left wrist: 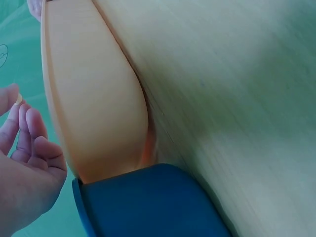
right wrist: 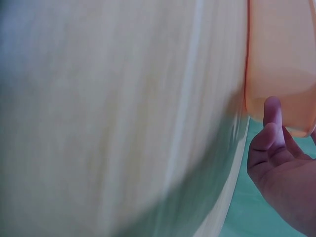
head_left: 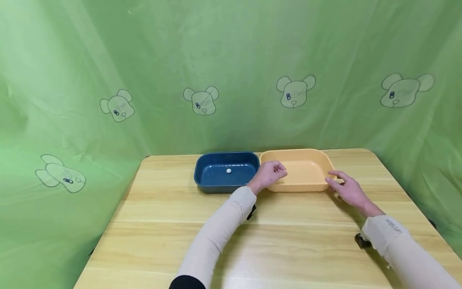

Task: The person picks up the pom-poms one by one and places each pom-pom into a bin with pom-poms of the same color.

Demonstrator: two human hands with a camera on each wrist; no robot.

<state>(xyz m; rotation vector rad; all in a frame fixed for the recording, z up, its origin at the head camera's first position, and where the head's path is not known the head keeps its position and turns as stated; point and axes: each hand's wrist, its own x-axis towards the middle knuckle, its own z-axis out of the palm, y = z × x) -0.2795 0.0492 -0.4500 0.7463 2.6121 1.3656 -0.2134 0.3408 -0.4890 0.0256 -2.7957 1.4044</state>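
Observation:
Above the left part of the orange tray [head_left: 317, 187], my left hand [head_left: 268, 175] pinches a small pale object [left wrist: 19, 99] between thumb and fingertip. It is mostly covered by the fingers, so I cannot tell its exact shape. My right hand [head_left: 349, 190] is at the tray's right end, fingertips right at the rim, thumb and index finger spread apart. In the right wrist view its thumb [right wrist: 272, 111] overlaps the tray's corner. Left of the orange tray stands a dark blue tray [head_left: 223, 188], with a small white ball [head_left: 229, 171] on its floor.
Both trays stand side by side near the far edge of a wooden table [head_left: 288, 241]. A green curtain [head_left: 245, 48] with bear-head drawings hangs behind and at the sides. Dark wrist devices [head_left: 362, 241] sit under the pale sleeves.

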